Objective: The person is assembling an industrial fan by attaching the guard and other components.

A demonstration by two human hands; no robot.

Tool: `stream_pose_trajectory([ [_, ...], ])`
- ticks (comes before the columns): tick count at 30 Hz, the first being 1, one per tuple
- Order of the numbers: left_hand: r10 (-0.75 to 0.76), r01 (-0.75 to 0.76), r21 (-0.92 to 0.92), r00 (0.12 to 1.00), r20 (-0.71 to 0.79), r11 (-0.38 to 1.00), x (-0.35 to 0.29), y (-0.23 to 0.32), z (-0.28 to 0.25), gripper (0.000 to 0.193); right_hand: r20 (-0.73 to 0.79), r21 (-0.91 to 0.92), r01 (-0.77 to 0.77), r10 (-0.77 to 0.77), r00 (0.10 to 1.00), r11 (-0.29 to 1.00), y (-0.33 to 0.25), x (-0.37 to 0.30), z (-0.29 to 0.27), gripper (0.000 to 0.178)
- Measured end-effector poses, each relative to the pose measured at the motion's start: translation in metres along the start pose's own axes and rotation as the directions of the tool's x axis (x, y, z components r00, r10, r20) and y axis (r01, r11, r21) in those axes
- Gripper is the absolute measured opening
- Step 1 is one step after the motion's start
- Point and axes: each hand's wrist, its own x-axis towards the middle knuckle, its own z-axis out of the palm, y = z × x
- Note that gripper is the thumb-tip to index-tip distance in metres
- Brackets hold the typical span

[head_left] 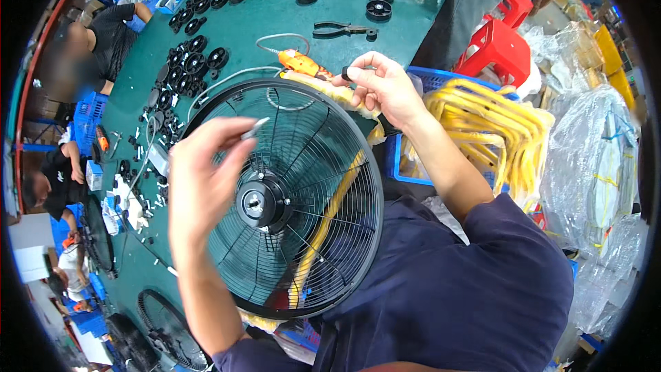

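A round black wire fan guard [310, 165] with a black motor hub [260, 202] at its middle lies tilted in front of me on the green table [255, 27]. My left hand [203, 172] hovers over the guard's left side, pinching a small white screw-like part [255, 127] between fingertips. My right hand [382, 86] sits at the guard's upper rim, holding a small black ring-shaped part [345, 74]. An orange power screwdriver [301, 63] lies just left of my right hand. A yellow fan blade shows through the wires.
Several black round plastic parts [189, 69] and white screws are scattered over the table. Black pliers [341, 28] lie farther back. A blue crate with yellow fan blades [475, 134] stands at the right, red stools [496, 45] behind it. Other people work at the left edge.
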Motion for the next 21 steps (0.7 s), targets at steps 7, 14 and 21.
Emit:
stream_pose_trajectory([
  [7,-0.183,0.259,-0.337,0.953,0.242,0.905,0.043,-0.026,0.103,0.011,0.081,-0.102,0.010,-0.002,0.997,0.995,0.009,-0.003,0.009,0.022],
  [14,-0.291,0.372,-0.539,0.928,0.231,0.756,0.031,-0.038,0.116,0.012,0.115,-0.043,0.012,-0.007,0.993,0.999,0.011,-0.006,0.008,0.022],
  [21,-0.283,0.342,-0.615,0.939,0.196,0.710,0.029,-0.041,0.128,0.011,0.131,-0.113,-0.003,0.018,0.991,0.994,0.007,-0.006,0.008,0.021],
])
